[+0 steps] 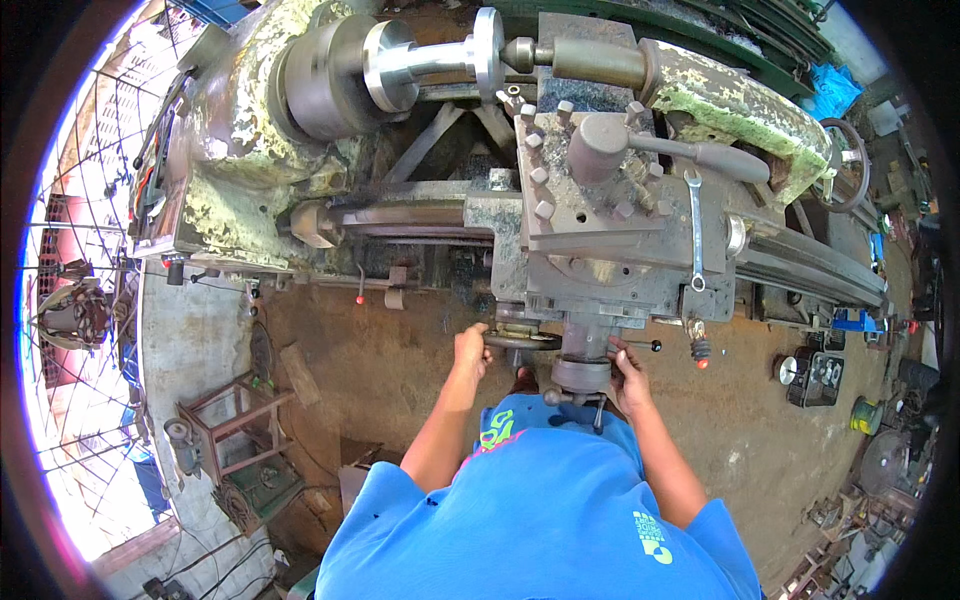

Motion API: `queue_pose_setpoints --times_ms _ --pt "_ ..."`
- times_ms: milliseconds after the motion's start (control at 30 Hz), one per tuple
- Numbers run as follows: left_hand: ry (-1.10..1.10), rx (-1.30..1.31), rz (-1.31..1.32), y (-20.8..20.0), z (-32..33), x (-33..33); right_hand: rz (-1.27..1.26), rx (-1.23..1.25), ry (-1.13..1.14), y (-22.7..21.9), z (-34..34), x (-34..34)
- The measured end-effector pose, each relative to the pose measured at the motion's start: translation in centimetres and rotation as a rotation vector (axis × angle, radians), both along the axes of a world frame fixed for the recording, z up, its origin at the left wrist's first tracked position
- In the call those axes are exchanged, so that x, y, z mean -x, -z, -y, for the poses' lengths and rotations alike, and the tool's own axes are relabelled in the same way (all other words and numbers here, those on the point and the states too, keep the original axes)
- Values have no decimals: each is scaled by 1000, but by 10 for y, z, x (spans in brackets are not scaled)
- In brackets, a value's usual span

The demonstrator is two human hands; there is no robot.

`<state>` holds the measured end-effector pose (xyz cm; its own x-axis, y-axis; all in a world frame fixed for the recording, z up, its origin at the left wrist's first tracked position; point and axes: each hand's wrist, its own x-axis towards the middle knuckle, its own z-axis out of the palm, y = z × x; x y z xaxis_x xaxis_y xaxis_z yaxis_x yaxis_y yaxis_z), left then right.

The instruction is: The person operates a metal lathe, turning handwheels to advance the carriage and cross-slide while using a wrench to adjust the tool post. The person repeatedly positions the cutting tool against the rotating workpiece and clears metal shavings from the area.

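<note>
- Green, worn lathe [250,190] fills the upper view, a shiny steel workpiece [430,60] in its chuck.
- Left hand [472,352] curls around the handwheel [522,340] at the lathe's front.
- Right hand [630,375] grips the crank handle [585,378] just beside that wheel.
- Wrench [695,230] lies on the carriage.

— Any packages, labels, signs or screens around here?
— Hardly. Far right, behind the machine, a crumpled blue plastic bag or sheet [829,90] lies bunched up.
— And lower down?
— At right, a small blue box-like thing [856,321], too small to tell more.
</note>
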<state>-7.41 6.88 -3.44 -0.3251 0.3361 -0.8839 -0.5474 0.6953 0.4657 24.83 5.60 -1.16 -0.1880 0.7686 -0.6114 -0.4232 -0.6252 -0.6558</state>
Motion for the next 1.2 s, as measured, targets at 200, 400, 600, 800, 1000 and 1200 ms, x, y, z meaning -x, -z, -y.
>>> queue_pose_setpoints --times_ms 200,400,600,800,1000,1200 --pt "116 -55 -95 -20 3 -22 591 182 462 66 -14 -40" --pt "62 -33 -61 -17 2 -12 694 141 310 119 -36 -75" --pt "105 -105 -157 -5 5 -13 1159 103 109 154 -27 -90" --pt "67 -53 -206 14 5 -10 1217 300 -140 204 -38 -103" --pt "51 -20 -186 16 2 -6 663 580 198 229 -50 -93" --pt "82 81 -361 15 0 -12 166 329 -94 271 -37 -159"
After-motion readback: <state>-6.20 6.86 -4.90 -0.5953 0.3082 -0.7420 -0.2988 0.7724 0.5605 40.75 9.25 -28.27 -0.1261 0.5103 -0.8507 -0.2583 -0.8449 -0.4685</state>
